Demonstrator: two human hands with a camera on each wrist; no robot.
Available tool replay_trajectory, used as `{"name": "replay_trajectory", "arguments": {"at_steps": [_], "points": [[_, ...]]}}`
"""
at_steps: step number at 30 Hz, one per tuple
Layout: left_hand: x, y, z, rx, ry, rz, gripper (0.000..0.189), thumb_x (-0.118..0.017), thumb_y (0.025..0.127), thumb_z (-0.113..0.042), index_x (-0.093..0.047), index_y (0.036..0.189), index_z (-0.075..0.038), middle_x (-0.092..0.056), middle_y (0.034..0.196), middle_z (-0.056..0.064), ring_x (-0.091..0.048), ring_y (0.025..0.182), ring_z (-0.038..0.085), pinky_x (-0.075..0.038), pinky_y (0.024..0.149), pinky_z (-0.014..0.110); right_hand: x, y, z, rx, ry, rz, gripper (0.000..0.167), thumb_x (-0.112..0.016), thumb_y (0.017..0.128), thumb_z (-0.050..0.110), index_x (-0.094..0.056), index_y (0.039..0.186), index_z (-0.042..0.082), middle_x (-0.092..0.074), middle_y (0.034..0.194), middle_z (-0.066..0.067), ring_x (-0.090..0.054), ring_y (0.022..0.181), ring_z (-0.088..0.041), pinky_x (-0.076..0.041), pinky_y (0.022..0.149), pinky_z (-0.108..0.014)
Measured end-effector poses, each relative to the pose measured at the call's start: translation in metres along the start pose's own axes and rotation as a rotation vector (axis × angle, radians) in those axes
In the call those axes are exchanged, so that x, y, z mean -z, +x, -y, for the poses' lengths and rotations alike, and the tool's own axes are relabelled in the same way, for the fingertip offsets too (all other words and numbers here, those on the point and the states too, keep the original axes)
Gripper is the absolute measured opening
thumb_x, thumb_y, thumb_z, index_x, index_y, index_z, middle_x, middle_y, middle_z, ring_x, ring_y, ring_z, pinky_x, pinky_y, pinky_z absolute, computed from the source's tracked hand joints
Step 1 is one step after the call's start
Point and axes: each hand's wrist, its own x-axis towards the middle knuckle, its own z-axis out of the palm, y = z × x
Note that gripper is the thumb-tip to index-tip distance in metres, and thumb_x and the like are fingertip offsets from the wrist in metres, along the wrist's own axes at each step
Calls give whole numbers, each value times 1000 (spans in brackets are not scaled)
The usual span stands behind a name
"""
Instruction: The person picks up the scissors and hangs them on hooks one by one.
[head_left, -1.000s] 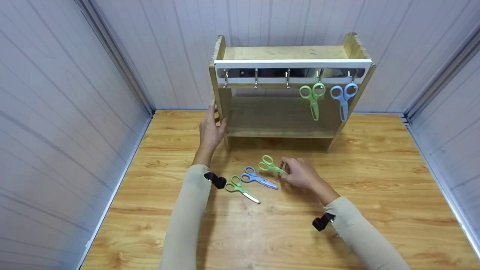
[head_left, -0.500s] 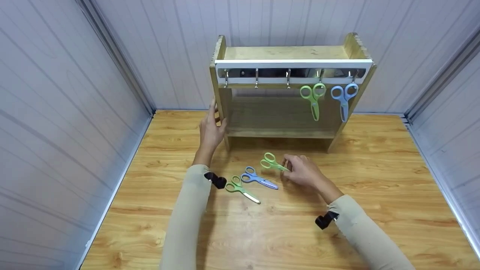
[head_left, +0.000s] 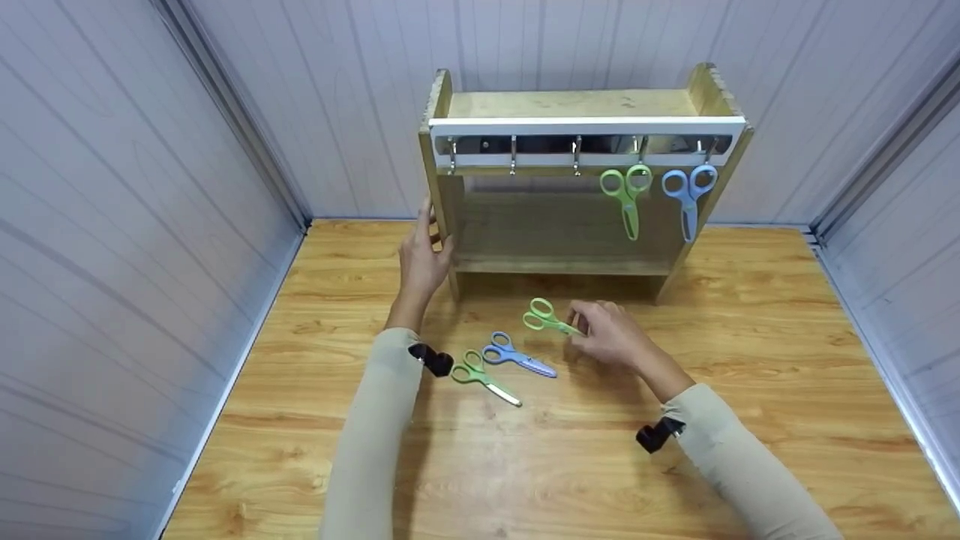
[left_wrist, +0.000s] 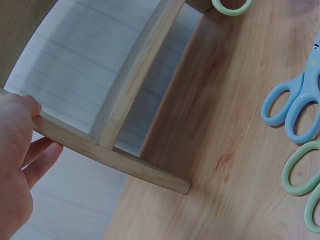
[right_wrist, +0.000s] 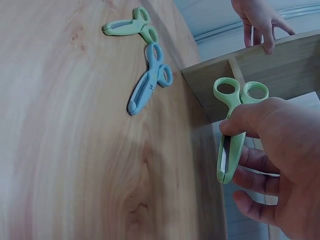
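My right hand (head_left: 609, 332) pinches a pair of green scissors (head_left: 550, 318) by the blade part, handle loops pointing left. In the right wrist view the thumb lies across these green scissors (right_wrist: 232, 112), with the other fingers behind. My left hand (head_left: 424, 259) grips the left side panel of a wooden shelf (head_left: 562, 266); the left wrist view has its thumb and fingers on either side of the panel edge (left_wrist: 75, 140). Lying on the table are blue scissors (head_left: 517, 356) and another green pair of scissors (head_left: 484, 377).
A hook rail (head_left: 544, 147) runs along the shelf's upper front. Green scissors (head_left: 628, 201) and blue scissors (head_left: 688, 201) hang from its two rightmost hooks; the other hooks are bare. Pale panel walls (head_left: 150, 247) enclose the wooden table (head_left: 540, 472).
My right hand has moved slightly up and right toward the shelf, carrying the green scissors away from the two pairs on the table. The left hand has stayed on the shelf's side.
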Motion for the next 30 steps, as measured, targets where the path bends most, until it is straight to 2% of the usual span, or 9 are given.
{"name": "replay_trajectory", "arguments": {"at_steps": [8,17,23,30], "points": [[0,0,-2,19,24,6,72,-73,105,1,-43,170,0,-70,146,34,-80,121,51,-73,100,54,10,0,4,20,-35,-22,12,-74,91,9,-75,103,10,-75,86,-6,-64,79,-20,-48,70,-33],[1,0,-4,11,24,2,72,-74,104,1,-44,169,0,-71,144,34,-82,118,51,-73,97,54,22,3,9,31,-71,-20,14,-79,92,10,-76,105,10,-78,90,-8,-69,83,-23,-53,71,-37],[1,0,-4,18,26,4,74,-73,103,3,-43,170,0,-71,145,33,-82,116,50,-74,94,53,31,3,13,50,-76,-34,14,-81,94,10,-77,108,9,-78,91,-8,-69,82,-23,-52,69,-36],[2,0,-4,16,34,-2,73,-74,103,2,-43,169,1,-72,144,34,-82,116,50,-74,96,53,37,5,18,52,-88,-37,14,-82,96,13,-78,109,10,-78,91,-7,-67,79,-21,-50,67,-34]]}}
